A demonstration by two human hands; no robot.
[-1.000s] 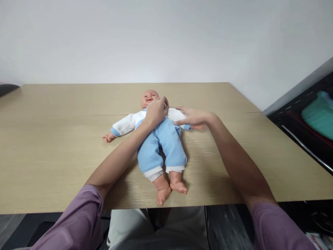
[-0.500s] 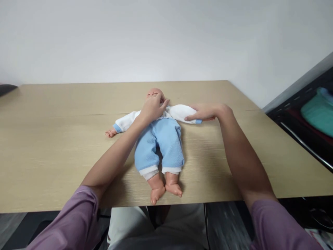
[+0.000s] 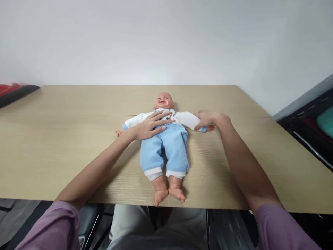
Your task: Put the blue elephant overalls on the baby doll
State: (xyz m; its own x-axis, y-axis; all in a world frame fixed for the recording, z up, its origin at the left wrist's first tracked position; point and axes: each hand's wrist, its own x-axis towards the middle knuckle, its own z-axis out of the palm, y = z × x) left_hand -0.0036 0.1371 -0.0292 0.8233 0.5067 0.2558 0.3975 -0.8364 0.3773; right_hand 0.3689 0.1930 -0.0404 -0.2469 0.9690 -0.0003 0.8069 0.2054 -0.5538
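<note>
A baby doll (image 3: pixel 163 149) in a white top and blue trousers lies on its back, head toward the wall and feet near the table's front edge. Its arms are stretched out to both sides. Across its chest and belly lies my left hand (image 3: pixel 153 125), flat with the fingers apart. My right hand (image 3: pixel 208 119) is wrapped round the doll's white sleeve (image 3: pixel 188 119) close to the blue cuff. The doll's small hand shows beyond my right fingers.
The doll rests on a light wooden table (image 3: pixel 65 156) against a pale wall. A dark object with something red (image 3: pixel 9 89) is at the far left. At the right edge stands a black item holding green cloth (image 3: pixel 326 121).
My left hand has come down from the doll's face and neck onto its chest, its fingers now spread. The doll's face is uncovered. My right hand still holds the sleeve. The view has shifted slightly.
</note>
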